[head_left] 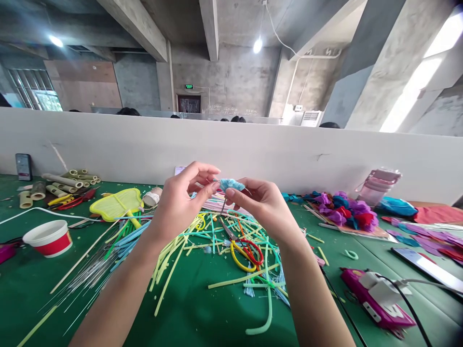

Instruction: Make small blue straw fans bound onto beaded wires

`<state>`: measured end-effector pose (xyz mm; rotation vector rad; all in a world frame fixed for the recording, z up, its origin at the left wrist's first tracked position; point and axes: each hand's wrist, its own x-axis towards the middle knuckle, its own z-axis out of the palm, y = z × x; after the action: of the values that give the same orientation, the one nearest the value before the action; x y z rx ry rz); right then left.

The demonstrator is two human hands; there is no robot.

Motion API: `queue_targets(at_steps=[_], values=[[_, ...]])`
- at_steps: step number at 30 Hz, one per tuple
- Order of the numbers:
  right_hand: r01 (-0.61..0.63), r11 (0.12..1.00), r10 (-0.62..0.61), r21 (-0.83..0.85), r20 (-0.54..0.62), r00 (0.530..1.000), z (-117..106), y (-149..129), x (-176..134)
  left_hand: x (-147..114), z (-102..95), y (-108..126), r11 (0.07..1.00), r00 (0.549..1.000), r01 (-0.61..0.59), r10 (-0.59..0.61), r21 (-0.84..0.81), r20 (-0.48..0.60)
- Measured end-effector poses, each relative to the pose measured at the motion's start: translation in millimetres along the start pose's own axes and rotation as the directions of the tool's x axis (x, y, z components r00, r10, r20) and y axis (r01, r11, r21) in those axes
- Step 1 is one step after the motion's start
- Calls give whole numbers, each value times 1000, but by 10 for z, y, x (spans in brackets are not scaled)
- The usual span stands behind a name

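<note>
A small light blue fluffy piece [231, 184] is held up between my two hands above the table. My left hand [183, 200] pinches its left end between thumb and fingers. On the other side, my right hand [264, 205] grips its right end, thumb in front and fingers curled behind. A thin dark stem or wire [223, 206] points down from under the piece; where it joins is hidden. Below lie scissors [248, 250] with red and yellow handles, on a heap of yellow and green strips [213, 236].
On the left are a paper cup [48, 238], thin metal wires [90, 274], a yellow mesh paddle [117, 205] and bamboo pieces [72, 183]. To the right are purple and red petals [343, 209], a pink bottle [379, 185], a magenta power strip [376, 299] with cables and a phone [430, 267].
</note>
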<state>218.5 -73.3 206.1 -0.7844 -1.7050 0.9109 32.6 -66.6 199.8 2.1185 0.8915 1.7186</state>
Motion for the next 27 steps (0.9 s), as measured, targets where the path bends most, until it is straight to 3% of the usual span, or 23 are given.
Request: queue_targets(at_steps=[10, 27], values=[[-5, 979, -7, -204, -60, 998, 55, 46, -40, 1, 35, -4, 994, 996, -76, 79, 76, -43], [5, 984, -7, -180, -11, 1000, 115, -82, -110, -107, -11, 210, 984, 982, -122, 139, 131, -127]])
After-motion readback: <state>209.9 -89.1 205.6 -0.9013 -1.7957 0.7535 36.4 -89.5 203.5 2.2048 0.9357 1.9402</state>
